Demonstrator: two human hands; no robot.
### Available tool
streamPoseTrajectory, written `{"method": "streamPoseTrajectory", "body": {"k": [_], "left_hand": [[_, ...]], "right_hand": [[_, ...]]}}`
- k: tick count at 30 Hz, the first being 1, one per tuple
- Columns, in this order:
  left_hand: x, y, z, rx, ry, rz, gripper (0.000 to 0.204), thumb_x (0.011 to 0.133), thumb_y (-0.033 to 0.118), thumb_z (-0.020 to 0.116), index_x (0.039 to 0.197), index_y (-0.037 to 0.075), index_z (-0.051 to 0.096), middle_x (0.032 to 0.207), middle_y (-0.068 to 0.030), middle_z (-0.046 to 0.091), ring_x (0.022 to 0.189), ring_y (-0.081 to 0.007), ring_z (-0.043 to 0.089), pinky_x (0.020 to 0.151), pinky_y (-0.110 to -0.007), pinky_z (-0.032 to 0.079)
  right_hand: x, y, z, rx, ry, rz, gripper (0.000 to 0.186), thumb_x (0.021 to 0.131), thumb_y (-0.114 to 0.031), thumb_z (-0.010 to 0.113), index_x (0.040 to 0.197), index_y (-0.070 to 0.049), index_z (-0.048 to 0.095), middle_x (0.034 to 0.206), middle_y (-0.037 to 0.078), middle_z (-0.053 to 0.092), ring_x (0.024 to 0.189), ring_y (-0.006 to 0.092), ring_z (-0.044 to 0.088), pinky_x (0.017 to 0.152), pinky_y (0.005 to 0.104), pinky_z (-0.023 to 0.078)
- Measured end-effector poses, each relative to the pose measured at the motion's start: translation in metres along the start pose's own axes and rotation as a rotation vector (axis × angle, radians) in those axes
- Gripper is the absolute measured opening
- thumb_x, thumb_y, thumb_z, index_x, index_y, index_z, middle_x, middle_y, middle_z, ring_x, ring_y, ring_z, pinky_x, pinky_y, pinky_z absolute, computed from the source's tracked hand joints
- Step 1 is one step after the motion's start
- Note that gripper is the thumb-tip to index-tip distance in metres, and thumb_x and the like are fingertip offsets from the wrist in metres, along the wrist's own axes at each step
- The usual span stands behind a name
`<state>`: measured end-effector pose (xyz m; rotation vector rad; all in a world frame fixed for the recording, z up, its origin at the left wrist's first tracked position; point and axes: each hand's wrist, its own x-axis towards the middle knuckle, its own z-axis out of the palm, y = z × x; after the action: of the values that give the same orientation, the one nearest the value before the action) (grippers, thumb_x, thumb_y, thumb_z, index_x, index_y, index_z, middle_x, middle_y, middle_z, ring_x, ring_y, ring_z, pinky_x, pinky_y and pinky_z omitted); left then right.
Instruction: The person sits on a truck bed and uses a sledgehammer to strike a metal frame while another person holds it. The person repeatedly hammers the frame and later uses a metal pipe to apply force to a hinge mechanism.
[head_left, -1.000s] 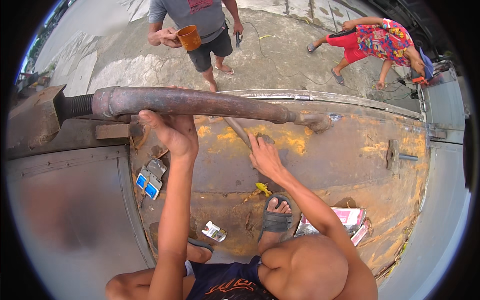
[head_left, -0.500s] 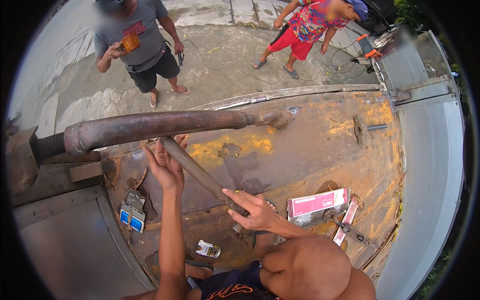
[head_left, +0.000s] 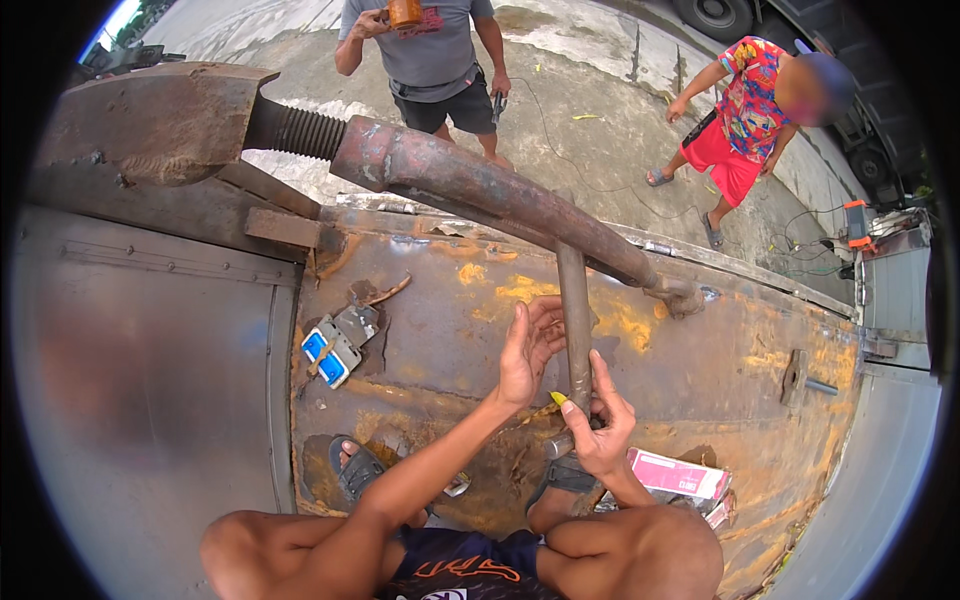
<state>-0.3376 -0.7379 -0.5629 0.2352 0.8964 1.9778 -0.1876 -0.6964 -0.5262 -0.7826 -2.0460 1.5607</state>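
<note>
A round steel bar (head_left: pixel 576 310) stands nearly upright in the picture, its upper end meeting the underside of a thick rusty tube (head_left: pixel 480 195). My right hand (head_left: pixel 600 425) grips the bar near its lower end, with the thumb across the front and the index finger along its side. My left hand (head_left: pixel 530 350) is open beside the bar, its fingers stretched and their tips touching or just behind it. By my right thumb shows a small yellow-green piece (head_left: pixel 559 398); whether it is held I cannot tell. The tube has a threaded rod (head_left: pixel 295 130) at its left end.
Around my sandalled feet lies a rusty metal floor (head_left: pixel 440 350). It carries a blue-and-grey piece (head_left: pixel 335 350), a pink-and-white box (head_left: pixel 680 474) and a flat steel piece with a rod (head_left: pixel 795 377). Beyond stand a person in grey (head_left: pixel 430 60) and another in red shorts (head_left: pixel 720 165).
The bar has swung from slanting to nearly upright, its upper end now farther along the tube. Both hands have moved rightward in the picture with it. My view has shifted.
</note>
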Motion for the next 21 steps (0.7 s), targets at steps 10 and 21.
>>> {"method": "streamPoseTrajectory", "body": {"k": [10, 21], "left_hand": [[-0.002, 0.029, 0.084, -0.239, 0.078, 0.023, 0.040, 0.107, 0.048, 0.036, 0.107, 0.009, 0.044, 0.069, -0.0033, 0.047, 0.056, -0.0147, 0.052, 0.056, -0.029, 0.049], [-0.003, -0.002, 0.093, -0.140, 0.260, 0.161, 0.043, 0.107, 0.048, 0.035, 0.102, 0.007, 0.044, 0.063, -0.0018, 0.041, 0.051, -0.0110, 0.043, 0.049, -0.024, 0.039]], "right_hand": [[0.017, -0.072, -0.038, 0.608, -0.203, 0.170, 0.083, 0.079, -0.032, 0.079, 0.142, 0.009, 0.044, 0.104, 0.018, 0.064, 0.080, 0.0148, 0.064, 0.070, 0.0265, 0.053], [-0.007, 0.000, -0.042, -0.385, 0.068, -0.591, 0.045, 0.078, -0.026, 0.084, 0.115, -0.006, 0.071, 0.090, 0.012, 0.064, 0.064, 0.0201, 0.063, 0.054, 0.0289, 0.050]]}}
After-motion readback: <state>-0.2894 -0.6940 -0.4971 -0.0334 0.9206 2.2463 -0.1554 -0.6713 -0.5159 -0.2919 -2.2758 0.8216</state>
